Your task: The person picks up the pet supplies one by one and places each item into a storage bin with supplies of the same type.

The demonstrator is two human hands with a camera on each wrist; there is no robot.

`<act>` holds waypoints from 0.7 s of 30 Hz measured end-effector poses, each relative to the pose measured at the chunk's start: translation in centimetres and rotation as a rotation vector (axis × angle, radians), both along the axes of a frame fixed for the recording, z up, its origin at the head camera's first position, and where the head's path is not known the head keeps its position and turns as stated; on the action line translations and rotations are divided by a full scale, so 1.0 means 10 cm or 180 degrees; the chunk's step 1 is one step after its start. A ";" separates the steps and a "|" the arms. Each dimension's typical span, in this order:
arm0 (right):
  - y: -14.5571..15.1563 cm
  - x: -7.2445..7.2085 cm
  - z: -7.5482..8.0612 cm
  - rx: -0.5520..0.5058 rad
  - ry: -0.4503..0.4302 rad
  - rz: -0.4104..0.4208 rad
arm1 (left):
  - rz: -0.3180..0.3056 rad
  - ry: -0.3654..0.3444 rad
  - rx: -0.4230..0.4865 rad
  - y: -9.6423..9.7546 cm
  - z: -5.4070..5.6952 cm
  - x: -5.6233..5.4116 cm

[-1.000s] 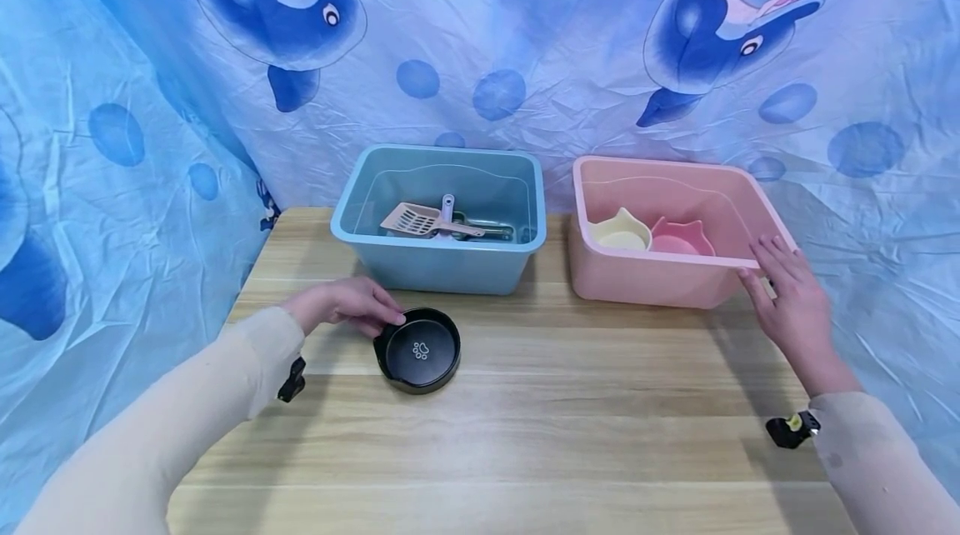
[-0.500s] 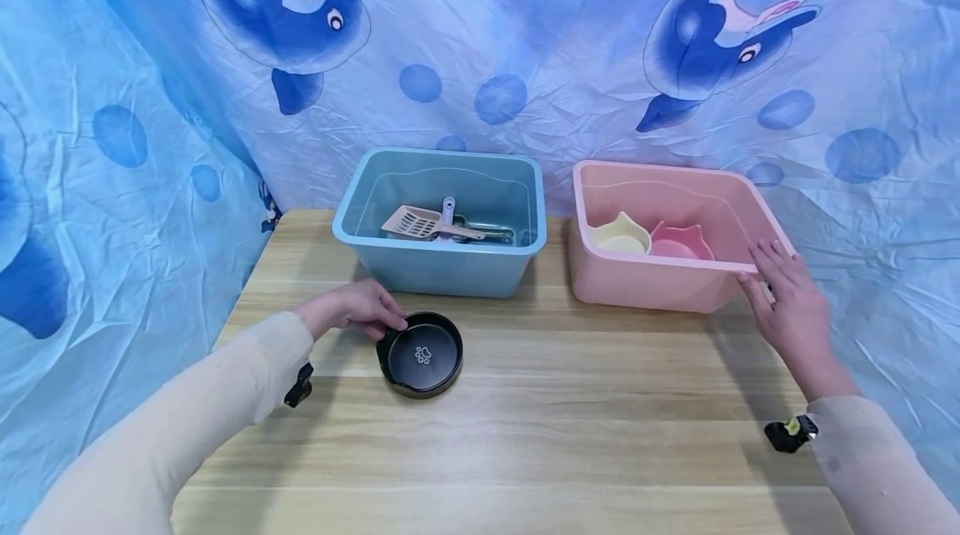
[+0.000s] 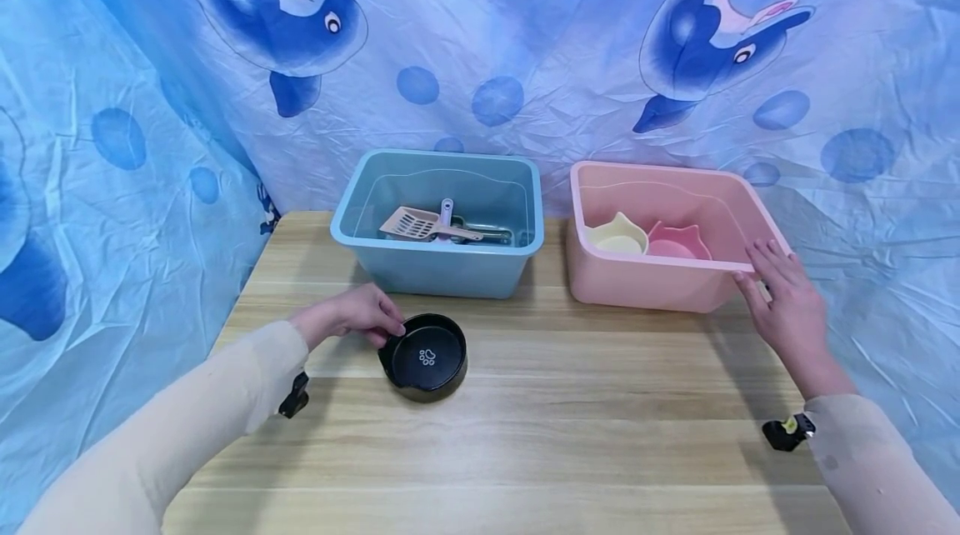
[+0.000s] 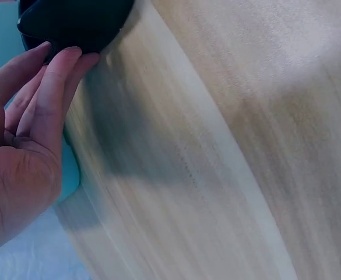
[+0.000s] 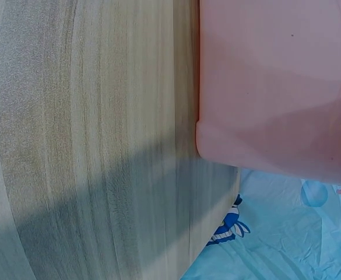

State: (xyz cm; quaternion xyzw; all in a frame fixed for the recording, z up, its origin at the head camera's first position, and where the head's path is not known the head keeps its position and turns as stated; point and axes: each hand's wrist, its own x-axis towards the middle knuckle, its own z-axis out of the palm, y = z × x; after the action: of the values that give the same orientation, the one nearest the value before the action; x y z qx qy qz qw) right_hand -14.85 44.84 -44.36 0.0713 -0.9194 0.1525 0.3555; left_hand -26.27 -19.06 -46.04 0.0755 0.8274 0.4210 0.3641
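My left hand (image 3: 356, 314) pinches the left rim of a round black pet bowl (image 3: 427, 358) with a white paw print inside. In the left wrist view, thumb and fingertips meet at the edge of the dark bowl (image 4: 77, 23). This bowl is just in front of a blue plastic bin (image 3: 442, 272). Over on the right, my right hand (image 3: 791, 310) rests on the front right corner of a pink plastic bin (image 3: 637, 289), its fingers extended over the rim. The right wrist view shows the side of the pink bin (image 5: 269, 87), with most of the hand out of frame.
Inside the blue bin lie a beige slotted litter scoop (image 3: 412, 223) and other handled tools. A cream cat-eared bowl (image 3: 621, 237) and a pink one (image 3: 677, 242) sit in the pink bin. Behind the wooden table (image 3: 525, 435) hangs a blue dolphin-print cloth (image 3: 570, 43).
The black bowl has shifted slightly to the right with my left hand still on its rim. My right hand has stayed on the pink bin's corner.
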 end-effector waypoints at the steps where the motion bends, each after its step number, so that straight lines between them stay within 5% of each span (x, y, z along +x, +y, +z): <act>1: 0.00 0.00 0.00 -0.0002 0.0010 0.0007 | 0.0011 0.0001 0.0017 0.00 0.00 0.01; 6: -0.01 0.02 0.02 -0.0014 -0.0016 0.0009 | -0.0004 -0.0021 0.0109 -0.01 0.03 0.06; 11: -0.01 0.03 0.02 -0.0029 -0.0033 0.0013 | -0.0128 -0.0082 0.0151 0.01 0.23 0.14; 21: -0.01 0.01 0.02 -0.0038 0.0130 0.0111 | -0.0377 -0.0008 0.0021 0.09 0.97 0.31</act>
State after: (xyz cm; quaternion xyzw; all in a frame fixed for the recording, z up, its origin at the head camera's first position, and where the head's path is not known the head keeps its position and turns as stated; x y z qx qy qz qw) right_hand -14.72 44.70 -44.12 0.0883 -0.9096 0.1627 0.3719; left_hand -23.13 -18.17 -36.35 0.1250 0.8196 0.4015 0.3892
